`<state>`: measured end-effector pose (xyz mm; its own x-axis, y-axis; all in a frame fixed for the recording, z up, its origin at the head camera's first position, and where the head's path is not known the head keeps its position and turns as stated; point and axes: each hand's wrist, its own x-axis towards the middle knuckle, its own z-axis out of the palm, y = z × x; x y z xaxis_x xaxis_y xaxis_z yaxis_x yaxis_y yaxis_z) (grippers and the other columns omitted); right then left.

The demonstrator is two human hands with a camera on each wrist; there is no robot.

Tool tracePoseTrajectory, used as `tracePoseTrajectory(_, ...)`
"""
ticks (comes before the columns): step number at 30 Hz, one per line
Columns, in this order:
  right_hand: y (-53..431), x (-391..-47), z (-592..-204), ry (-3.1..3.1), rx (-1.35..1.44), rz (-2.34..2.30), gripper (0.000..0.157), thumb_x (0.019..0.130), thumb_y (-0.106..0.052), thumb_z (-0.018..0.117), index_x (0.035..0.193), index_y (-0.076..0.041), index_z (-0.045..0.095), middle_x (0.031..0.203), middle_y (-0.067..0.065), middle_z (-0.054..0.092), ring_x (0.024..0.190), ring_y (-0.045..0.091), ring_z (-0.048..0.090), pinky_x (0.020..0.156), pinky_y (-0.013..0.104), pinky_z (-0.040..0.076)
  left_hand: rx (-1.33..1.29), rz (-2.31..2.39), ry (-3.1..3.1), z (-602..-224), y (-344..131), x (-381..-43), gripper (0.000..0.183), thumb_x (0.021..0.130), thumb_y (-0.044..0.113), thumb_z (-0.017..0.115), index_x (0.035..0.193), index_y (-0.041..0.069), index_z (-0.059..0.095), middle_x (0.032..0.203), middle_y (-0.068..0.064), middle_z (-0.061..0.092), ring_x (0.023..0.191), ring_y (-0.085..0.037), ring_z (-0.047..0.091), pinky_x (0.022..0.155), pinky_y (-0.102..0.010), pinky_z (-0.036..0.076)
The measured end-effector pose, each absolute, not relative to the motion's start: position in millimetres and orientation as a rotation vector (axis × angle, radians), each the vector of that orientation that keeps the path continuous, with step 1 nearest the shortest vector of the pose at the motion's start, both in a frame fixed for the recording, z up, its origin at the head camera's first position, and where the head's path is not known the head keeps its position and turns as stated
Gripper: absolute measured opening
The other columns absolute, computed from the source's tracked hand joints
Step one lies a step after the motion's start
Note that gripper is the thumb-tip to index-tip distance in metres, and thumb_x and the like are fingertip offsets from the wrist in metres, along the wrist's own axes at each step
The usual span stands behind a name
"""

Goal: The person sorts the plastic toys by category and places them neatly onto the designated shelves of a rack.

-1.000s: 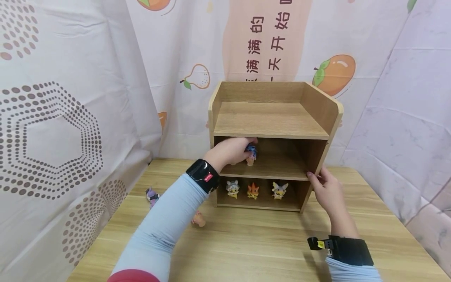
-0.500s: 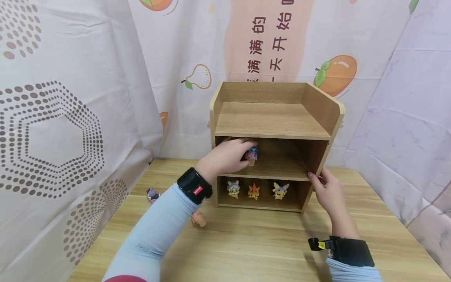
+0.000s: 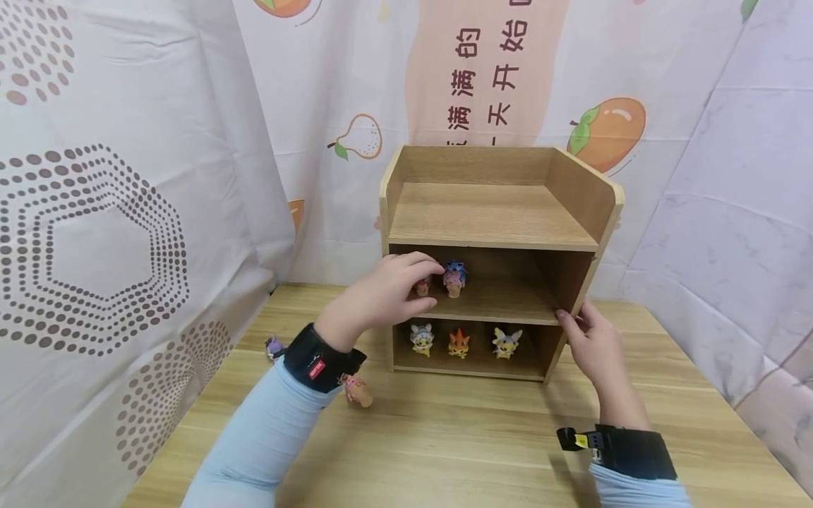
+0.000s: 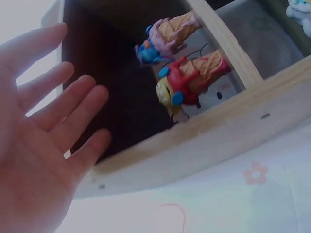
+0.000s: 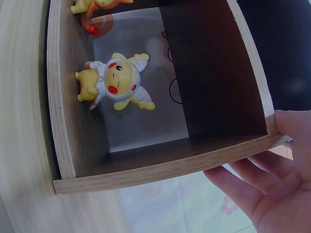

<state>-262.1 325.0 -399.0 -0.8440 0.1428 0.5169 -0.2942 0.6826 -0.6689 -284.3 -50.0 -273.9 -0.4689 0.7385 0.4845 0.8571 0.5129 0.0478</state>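
Observation:
My left hand (image 3: 381,293) is at the left of the small wooden shelf (image 3: 495,212), fingers spread and holding nothing. Just beyond its fingertips, a blue-and-pink ice-cream-cone figurine (image 3: 454,280) stands on the middle level. Beside it is a red-and-yellow cone figurine (image 4: 189,80), which the hand partly hides in the head view. With thumb at the front edge and fingers along the outside, my right hand (image 3: 593,346) grips the shelf's right side panel. Below stand a grey-hooded figurine (image 3: 421,339), an orange one (image 3: 459,343) and a yellow one with pale ears (image 3: 505,343).
On the tabletop (image 3: 457,444), a pink cone figurine (image 3: 358,391) lies near my left wrist. Further left is a purple figurine (image 3: 274,347), partly behind the wristband. A printed curtain (image 3: 343,70) hangs behind the shelf.
My left hand has let go of the blue-and-pink figurine, drawn back leftward and opened. The red-and-yellow figurine now shows beside it. My right hand keeps its grip on the shelf.

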Motion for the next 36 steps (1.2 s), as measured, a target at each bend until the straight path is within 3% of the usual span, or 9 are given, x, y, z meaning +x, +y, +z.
tracePoseTrajectory(10,323,-262,-399,-2.347,0.136,1.047,0.041,0.106,-0.030,0.057,0.139,-0.006,0.057,0.130,0.029,0.062,0.113,0.048,0.063,0.065,0.007,0.046,-1.324,-0.716,-2.192,-286,-88,-271,0.029,0.092,0.014,0.077,0.118,0.003,0.069,0.117,-0.006,0.066,0.077,-0.016,0.060,0.071,-0.028,0.052)
tracePoseTrajectory(14,322,-263,-399,-2.345,0.132,1.045,0.042,0.105,-0.030,0.057,0.139,-0.006,0.057,0.130,0.028,0.062,0.113,0.049,0.063,0.065,0.007,0.046,-1.297,-0.756,-2.130,-294,-101,-270,0.029,0.091,0.011,0.077,0.117,0.003,0.069,0.113,-0.005,0.065,0.086,-0.018,0.060,0.066,-0.026,0.049)
tracePoseTrajectory(19,322,-262,-399,-2.339,0.129,1.071,0.042,0.105,-0.030,0.057,0.139,-0.004,0.057,0.132,0.029,0.061,0.114,0.049,0.062,0.065,0.007,0.046,-1.244,-0.773,-2.116,-303,-114,-269,0.028,0.090,0.012,0.078,0.116,0.003,0.070,0.109,-0.006,0.067,0.095,-0.018,0.062,0.073,-0.029,0.052)
tracePoseTrajectory(21,322,-261,-399,-2.351,0.115,1.066,0.043,0.106,-0.031,0.056,0.139,-0.004,0.058,0.132,0.029,0.060,0.115,0.049,0.062,0.066,0.013,0.052,-1.203,-0.781,-2.158,-307,-119,-267,0.029,0.091,0.014,0.077,0.117,0.004,0.070,0.112,-0.006,0.067,0.098,-0.018,0.063,0.075,-0.029,0.053)
tracePoseTrajectory(24,322,-260,-398,-2.369,0.098,1.049,0.044,0.106,-0.033,0.055,0.138,-0.003,0.058,0.133,0.029,0.060,0.115,0.049,0.062,0.070,0.033,0.060,-1.134,-0.794,-2.238,-314,-127,-264,0.030,0.093,0.018,0.077,0.119,0.006,0.070,0.117,-0.003,0.067,0.098,-0.018,0.064,0.067,-0.026,0.054)
tracePoseTrajectory(27,322,-260,-398,-2.374,0.096,1.042,0.044,0.106,-0.034,0.054,0.138,-0.003,0.057,0.133,0.029,0.060,0.115,0.049,0.062,0.075,0.052,0.058,-1.082,-0.809,-2.289,-321,-133,-262,0.030,0.093,0.019,0.077,0.120,0.008,0.070,0.120,-0.002,0.067,0.098,-0.019,0.065,0.068,-0.028,0.055)
tracePoseTrajectory(29,323,-260,-398,-2.373,0.095,1.044,0.045,0.106,-0.034,0.054,0.139,-0.004,0.057,0.133,0.029,0.060,0.115,0.049,0.062,0.077,0.056,0.057,-1.048,-0.816,-2.307,-325,-137,-263,0.031,0.093,0.020,0.077,0.121,0.009,0.070,0.120,-0.002,0.067,0.097,-0.019,0.066,0.072,-0.031,0.056)
tracePoseTrajectory(33,323,-261,-399,-2.368,0.097,1.043,0.044,0.106,-0.033,0.054,0.139,-0.004,0.057,0.134,0.030,0.059,0.116,0.049,0.061,0.077,0.055,0.057,-0.970,-0.819,-2.362,-332,-145,-264,0.031,0.093,0.023,0.077,0.121,0.011,0.070,0.119,0.001,0.067,0.096,-0.015,0.064,0.076,-0.034,0.054)
tracePoseTrajectory(36,323,-261,-399,-2.364,0.102,1.042,0.044,0.106,-0.033,0.055,0.139,-0.004,0.057,0.132,0.029,0.060,0.115,0.048,0.062,0.071,0.041,0.060,-0.919,-0.830,-2.404,-337,-150,-265,0.031,0.093,0.024,0.077,0.121,0.012,0.071,0.116,0.001,0.067,0.095,-0.015,0.064,0.074,-0.035,0.054)
